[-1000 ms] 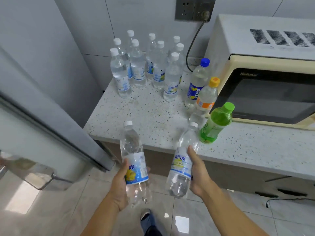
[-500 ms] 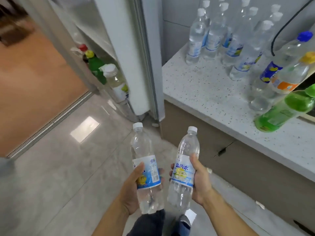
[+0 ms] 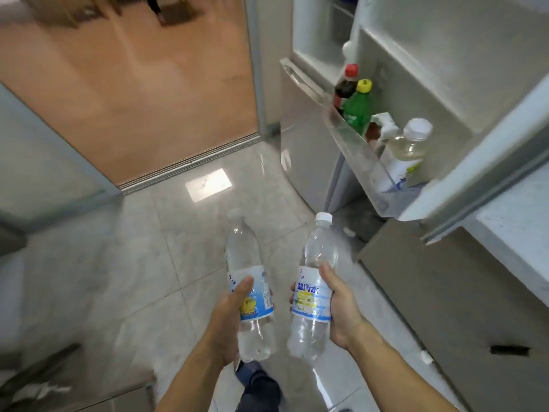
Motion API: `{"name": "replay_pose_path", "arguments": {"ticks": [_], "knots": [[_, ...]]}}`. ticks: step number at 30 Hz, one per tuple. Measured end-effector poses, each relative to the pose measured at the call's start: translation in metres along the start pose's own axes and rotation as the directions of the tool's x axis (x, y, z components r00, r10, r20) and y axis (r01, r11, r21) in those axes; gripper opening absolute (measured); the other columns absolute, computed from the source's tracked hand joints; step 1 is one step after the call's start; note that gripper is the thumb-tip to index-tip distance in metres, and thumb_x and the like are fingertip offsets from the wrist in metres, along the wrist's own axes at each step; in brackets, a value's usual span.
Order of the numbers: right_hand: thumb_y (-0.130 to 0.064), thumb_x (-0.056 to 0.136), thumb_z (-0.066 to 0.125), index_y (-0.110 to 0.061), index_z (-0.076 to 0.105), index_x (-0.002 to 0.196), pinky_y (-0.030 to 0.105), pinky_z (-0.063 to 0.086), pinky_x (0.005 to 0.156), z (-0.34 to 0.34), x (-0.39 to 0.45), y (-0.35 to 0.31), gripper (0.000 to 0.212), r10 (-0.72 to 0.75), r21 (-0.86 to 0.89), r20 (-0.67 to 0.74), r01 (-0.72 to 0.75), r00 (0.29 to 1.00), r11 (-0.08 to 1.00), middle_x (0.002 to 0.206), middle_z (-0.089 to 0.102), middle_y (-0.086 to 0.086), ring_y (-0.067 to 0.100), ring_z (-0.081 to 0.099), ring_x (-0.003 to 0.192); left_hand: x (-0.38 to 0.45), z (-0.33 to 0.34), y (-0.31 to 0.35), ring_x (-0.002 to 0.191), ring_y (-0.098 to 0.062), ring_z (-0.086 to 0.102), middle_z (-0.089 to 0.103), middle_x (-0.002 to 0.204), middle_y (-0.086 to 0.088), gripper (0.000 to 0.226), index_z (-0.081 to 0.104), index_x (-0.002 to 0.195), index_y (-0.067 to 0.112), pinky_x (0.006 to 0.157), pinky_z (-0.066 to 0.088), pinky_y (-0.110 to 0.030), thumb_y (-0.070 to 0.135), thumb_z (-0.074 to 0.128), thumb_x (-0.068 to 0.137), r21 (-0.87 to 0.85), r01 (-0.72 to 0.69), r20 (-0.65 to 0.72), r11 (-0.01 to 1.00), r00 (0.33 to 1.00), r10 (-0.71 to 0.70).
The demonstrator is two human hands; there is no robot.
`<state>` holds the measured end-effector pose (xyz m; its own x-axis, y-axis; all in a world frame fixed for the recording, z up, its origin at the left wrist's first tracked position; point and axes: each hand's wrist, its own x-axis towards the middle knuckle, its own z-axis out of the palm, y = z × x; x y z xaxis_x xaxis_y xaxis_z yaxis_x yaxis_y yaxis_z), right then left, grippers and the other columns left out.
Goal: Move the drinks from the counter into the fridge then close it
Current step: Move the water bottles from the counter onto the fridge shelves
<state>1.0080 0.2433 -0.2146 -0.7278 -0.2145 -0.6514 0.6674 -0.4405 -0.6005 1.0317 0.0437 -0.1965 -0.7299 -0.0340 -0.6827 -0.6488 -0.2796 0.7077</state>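
My left hand (image 3: 227, 319) grips a clear water bottle (image 3: 248, 263) with a blue and white label. My right hand (image 3: 341, 310) grips a second such water bottle (image 3: 316, 263), white cap up. Both are held upright over the tiled floor, below and left of the open fridge door (image 3: 445, 93). The door's clear shelf (image 3: 356, 153) holds a dark bottle with a red cap (image 3: 346, 83), a green bottle with a yellow cap (image 3: 358, 107) and a pale bottle with a white cap (image 3: 407, 150). The fridge body (image 3: 300, 138) stands behind.
The speckled counter edge (image 3: 517, 233) and its cabinet front (image 3: 445, 292) are at the right. A sliding-door track (image 3: 184, 168) crosses the floor towards a wooden-floored room. A grey panel (image 3: 44, 162) stands at the left. My leg (image 3: 258, 388) shows below.
The view has swung left, away from the counter and its bottles, towards the open fridge door. Both hands still hold their bottles and have come nearer the door shelf.
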Motion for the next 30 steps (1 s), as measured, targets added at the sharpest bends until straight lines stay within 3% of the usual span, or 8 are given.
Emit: {"name": "replay_pose_path", "arguments": {"ticks": [4, 8, 12, 14, 19, 25, 30], "knots": [[-0.059, 0.071, 0.065, -0.006, 0.072, 0.103, 0.038, 0.06, 0.065, 0.079, 0.04, -0.001, 0.062, 0.009, -0.066, 0.042, -0.006, 0.999, 0.998, 0.09, 0.073, 0.02, 0.03, 0.072, 0.074, 0.021, -0.059, 0.042, 0.088, -0.029, 0.075, 0.076, 0.099, -0.015, 0.065, 0.071, 0.111, 0.012, 0.068, 0.058, -0.032, 0.056, 0.068, 0.063, 0.008, -0.042, -0.031, 0.999, 0.999, 0.043], [-0.056, 0.078, 0.062, -0.005, 0.064, 0.116, 0.039, 0.06, 0.069, 0.14, 0.076, -0.005, 0.063, 0.025, -0.093, 0.095, -0.017, 0.995, 0.996, 0.092, 0.07, 0.02, 0.03, 0.07, 0.076, 0.041, -0.1, 0.08, 0.085, -0.028, 0.075, 0.076, 0.099, -0.014, 0.06, 0.072, 0.108, 0.016, 0.06, 0.058, -0.03, 0.056, 0.069, 0.064, -0.031, -0.062, -0.03, 0.998, 0.998, 0.061], [-0.056, 0.081, 0.059, -0.014, 0.075, 0.102, 0.039, 0.059, 0.07, 0.181, 0.112, -0.017, 0.05, 0.039, -0.112, 0.151, -0.022, 0.988, 0.993, 0.09, 0.07, 0.018, 0.029, 0.07, 0.075, 0.07, -0.126, 0.113, 0.086, -0.026, 0.075, 0.077, 0.099, -0.012, 0.065, 0.068, 0.113, 0.016, 0.062, 0.058, -0.028, 0.058, 0.068, 0.064, -0.041, -0.086, -0.065, 0.995, 0.994, 0.084], [-0.053, 0.083, 0.057, -0.01, 0.069, 0.111, 0.037, 0.059, 0.067, 0.195, 0.133, -0.027, 0.052, 0.061, -0.112, 0.183, -0.041, 0.981, 0.993, 0.09, 0.071, 0.017, 0.027, 0.071, 0.074, 0.089, -0.135, 0.129, 0.088, -0.026, 0.075, 0.077, 0.099, -0.01, 0.069, 0.067, 0.114, 0.016, 0.064, 0.058, -0.029, 0.062, 0.067, 0.063, -0.039, -0.093, -0.08, 0.995, 0.993, 0.089], [-0.05, 0.084, 0.056, -0.013, 0.066, 0.114, 0.035, 0.059, 0.065, 0.223, 0.194, -0.056, 0.049, 0.032, -0.133, 0.194, -0.006, 0.98, 0.991, 0.094, 0.074, 0.015, 0.026, 0.073, 0.079, 0.148, -0.143, 0.181, 0.092, -0.027, 0.074, 0.077, 0.1, -0.01, 0.078, 0.066, 0.114, 0.016, 0.079, 0.059, -0.038, 0.072, 0.058, 0.061, -0.006, -0.096, -0.092, 0.995, 0.991, 0.095], [-0.048, 0.083, 0.057, -0.02, 0.071, 0.106, 0.035, 0.059, 0.066, 0.253, 0.281, -0.139, 0.039, -0.042, -0.103, 0.171, 0.06, 0.984, 0.993, 0.093, 0.074, 0.015, 0.026, 0.074, 0.079, 0.238, -0.124, 0.279, 0.088, -0.028, 0.074, 0.076, 0.098, -0.012, 0.072, 0.066, 0.114, 0.01, 0.079, 0.058, -0.039, 0.065, 0.054, 0.069, 0.071, -0.101, -0.072, 0.992, 0.992, 0.106], [-0.05, 0.075, 0.06, -0.018, 0.067, 0.111, 0.036, 0.059, 0.066, 0.262, 0.338, -0.214, 0.048, -0.136, -0.096, 0.086, 0.144, 0.987, 0.985, 0.093, 0.073, 0.016, 0.027, 0.073, 0.078, 0.301, -0.094, 0.36, 0.09, -0.03, 0.074, 0.077, 0.097, -0.011, 0.075, 0.066, 0.112, 0.011, 0.085, 0.058, -0.045, 0.067, 0.058, 0.062, 0.133, -0.116, -0.007, 0.984, 0.993, 0.118]]}}
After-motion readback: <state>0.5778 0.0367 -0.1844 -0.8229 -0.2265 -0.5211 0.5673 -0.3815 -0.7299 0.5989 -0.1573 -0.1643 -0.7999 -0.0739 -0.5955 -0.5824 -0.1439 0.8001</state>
